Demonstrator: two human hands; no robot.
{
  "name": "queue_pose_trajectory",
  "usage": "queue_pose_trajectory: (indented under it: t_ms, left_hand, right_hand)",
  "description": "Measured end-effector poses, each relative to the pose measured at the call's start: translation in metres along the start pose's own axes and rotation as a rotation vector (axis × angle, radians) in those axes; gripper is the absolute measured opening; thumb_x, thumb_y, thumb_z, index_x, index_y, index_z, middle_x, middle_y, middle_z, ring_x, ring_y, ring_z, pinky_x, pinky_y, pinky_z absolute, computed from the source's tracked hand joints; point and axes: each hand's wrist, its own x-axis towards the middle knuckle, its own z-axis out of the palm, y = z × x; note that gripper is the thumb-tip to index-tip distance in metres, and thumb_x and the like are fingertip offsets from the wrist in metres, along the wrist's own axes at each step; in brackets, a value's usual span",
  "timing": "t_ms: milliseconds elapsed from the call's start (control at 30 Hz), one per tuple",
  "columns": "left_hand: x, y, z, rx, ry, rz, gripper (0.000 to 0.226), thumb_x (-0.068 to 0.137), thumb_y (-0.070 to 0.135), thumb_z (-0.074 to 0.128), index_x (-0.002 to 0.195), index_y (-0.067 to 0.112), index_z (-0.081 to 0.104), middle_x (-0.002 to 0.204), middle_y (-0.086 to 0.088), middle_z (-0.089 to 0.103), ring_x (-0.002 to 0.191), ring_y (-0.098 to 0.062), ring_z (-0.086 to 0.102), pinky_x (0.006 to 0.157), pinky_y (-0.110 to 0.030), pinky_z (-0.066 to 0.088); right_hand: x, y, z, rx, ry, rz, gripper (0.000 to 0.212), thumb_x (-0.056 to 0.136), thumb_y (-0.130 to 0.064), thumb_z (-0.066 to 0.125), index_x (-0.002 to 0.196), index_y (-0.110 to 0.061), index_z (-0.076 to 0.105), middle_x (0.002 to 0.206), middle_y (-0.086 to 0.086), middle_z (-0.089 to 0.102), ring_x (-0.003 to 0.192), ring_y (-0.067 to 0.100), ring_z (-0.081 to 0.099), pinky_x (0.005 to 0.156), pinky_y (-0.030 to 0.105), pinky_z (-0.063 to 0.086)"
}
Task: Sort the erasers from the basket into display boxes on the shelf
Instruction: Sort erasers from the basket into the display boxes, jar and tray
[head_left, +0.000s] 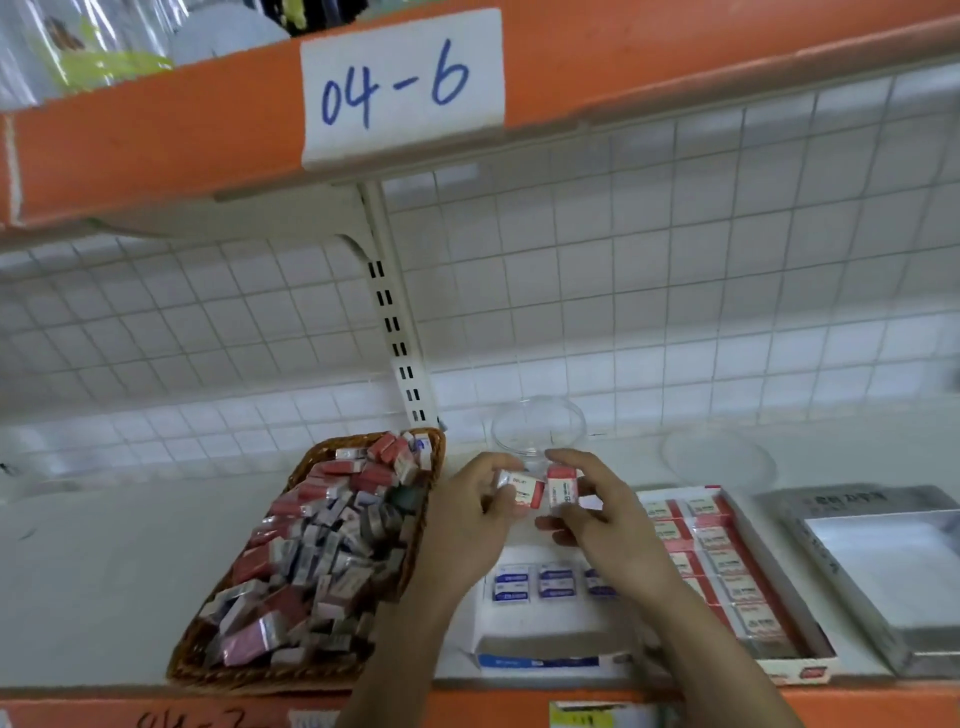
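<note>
On the shelf (104, 571), nearest its front edge, a blue-fronted box (535, 661) held blue-wrapped erasers (556, 582); a red box (795, 670) of red-labelled ones lay just to its right. Above both boxes, the left hand (467, 525) pinched a red-and-white eraser (522, 488) in curled fingers while the right hand (602, 525) pinched a second eraser (563, 486) close beside it. A wicker basket (306, 470) heaped with erasers sat at left. Behind the hands stood a clear tub (537, 423); overhead hung a label (402, 85) reading "04-6".
</note>
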Motion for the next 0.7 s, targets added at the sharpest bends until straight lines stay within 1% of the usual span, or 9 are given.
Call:
queue_pose_trajectory:
  t_ms: [67, 167, 233, 333, 400, 467, 567, 633, 700]
  left_hand:
    - [0.002, 0.004, 0.016, -0.010, -0.022, -0.010, 0.033, 0.092, 0.005, 0.055, 0.099, 0.037, 0.059, 0.096, 0.008, 0.070, 0.084, -0.004, 0.068, 0.080, -0.034, 0.057]
    - [0.004, 0.010, 0.038, 0.045, -0.058, -0.006, 0.033, 0.085, 0.008, 0.065, 0.098, 0.037, 0.057, 0.100, 0.011, 0.068, 0.086, 0.001, 0.064, 0.072, -0.013, 0.050]
    - [0.003, 0.016, 0.053, 0.107, -0.081, 0.013, 0.032, 0.085, 0.010, 0.065, 0.096, 0.038, 0.054, 0.097, 0.013, 0.066, 0.085, -0.001, 0.062, 0.068, -0.010, 0.045]
    - [0.003, 0.023, 0.073, 0.138, -0.107, 0.053, 0.033, 0.086, 0.010, 0.064, 0.093, 0.039, 0.053, 0.100, 0.016, 0.062, 0.091, -0.003, 0.059, 0.079, -0.018, 0.047]
    - [0.001, 0.027, 0.083, 0.110, -0.141, 0.055, 0.032, 0.086, 0.007, 0.064, 0.094, 0.037, 0.055, 0.099, 0.015, 0.064, 0.092, -0.003, 0.062, 0.086, -0.024, 0.049]
    - [0.000, 0.029, 0.092, 0.071, -0.155, 0.058, 0.030, 0.087, 0.009, 0.064, 0.097, 0.037, 0.059, 0.097, 0.010, 0.068, 0.089, -0.006, 0.066, 0.087, -0.031, 0.052]
    - [-0.001, 0.033, 0.101, 0.102, -0.153, 0.108, 0.022, 0.088, 0.017, 0.065, 0.102, 0.033, 0.065, 0.097, 0.017, 0.066, 0.090, 0.006, 0.058, 0.083, -0.014, 0.048]
    - [-0.002, 0.036, 0.105, 0.129, -0.152, 0.138, 0.019, 0.088, 0.019, 0.066, 0.103, 0.031, 0.067, 0.091, 0.020, 0.063, 0.082, 0.011, 0.056, 0.074, -0.002, 0.042]
    - [-0.003, 0.040, 0.108, 0.159, -0.163, 0.138, 0.018, 0.087, 0.022, 0.067, 0.104, 0.029, 0.068, 0.089, 0.015, 0.066, 0.080, 0.006, 0.060, 0.073, -0.004, 0.045]
  right_hand:
    - [-0.002, 0.007, -0.017, -0.070, 0.071, -0.003, 0.034, 0.087, 0.001, 0.056, 0.105, -0.028, 0.058, 0.084, -0.013, 0.066, 0.075, 0.004, 0.064, 0.067, 0.020, 0.050]
    - [-0.008, 0.016, -0.039, -0.065, 0.199, 0.068, 0.024, 0.082, -0.005, 0.065, 0.088, -0.026, 0.055, 0.071, 0.001, 0.063, 0.065, 0.017, 0.058, 0.064, 0.036, 0.047]
    - [-0.013, 0.019, -0.055, -0.072, 0.281, 0.080, 0.026, 0.083, -0.003, 0.064, 0.088, -0.026, 0.053, 0.072, 0.009, 0.059, 0.063, 0.023, 0.056, 0.062, 0.039, 0.048]
    - [-0.019, 0.021, -0.078, -0.191, 0.314, 0.072, 0.033, 0.087, -0.004, 0.058, 0.099, -0.034, 0.057, 0.076, 0.000, 0.061, 0.067, 0.019, 0.061, 0.068, 0.036, 0.052]
    - [-0.022, 0.020, -0.092, -0.257, 0.324, 0.093, 0.032, 0.087, -0.004, 0.057, 0.090, -0.036, 0.063, 0.084, -0.004, 0.066, 0.077, 0.014, 0.064, 0.077, 0.034, 0.052]
    - [-0.026, 0.014, -0.103, -0.316, 0.331, 0.120, 0.037, 0.083, -0.001, 0.060, 0.076, -0.038, 0.061, 0.084, -0.006, 0.069, 0.081, 0.013, 0.066, 0.077, 0.031, 0.052]
    - [-0.032, 0.008, -0.118, -0.439, 0.336, 0.092, 0.039, 0.076, 0.003, 0.063, 0.064, -0.034, 0.059, 0.075, -0.011, 0.067, 0.076, 0.011, 0.064, 0.069, 0.022, 0.050]
    - [-0.033, 0.011, -0.123, -0.554, 0.330, 0.093, 0.033, 0.077, 0.000, 0.064, 0.076, -0.034, 0.064, 0.084, -0.010, 0.059, 0.086, 0.015, 0.060, 0.072, 0.019, 0.043]
    - [-0.034, 0.017, -0.125, -0.673, 0.301, 0.113, 0.032, 0.077, -0.002, 0.063, 0.096, -0.028, 0.069, 0.098, -0.004, 0.058, 0.100, 0.021, 0.056, 0.082, 0.024, 0.041]
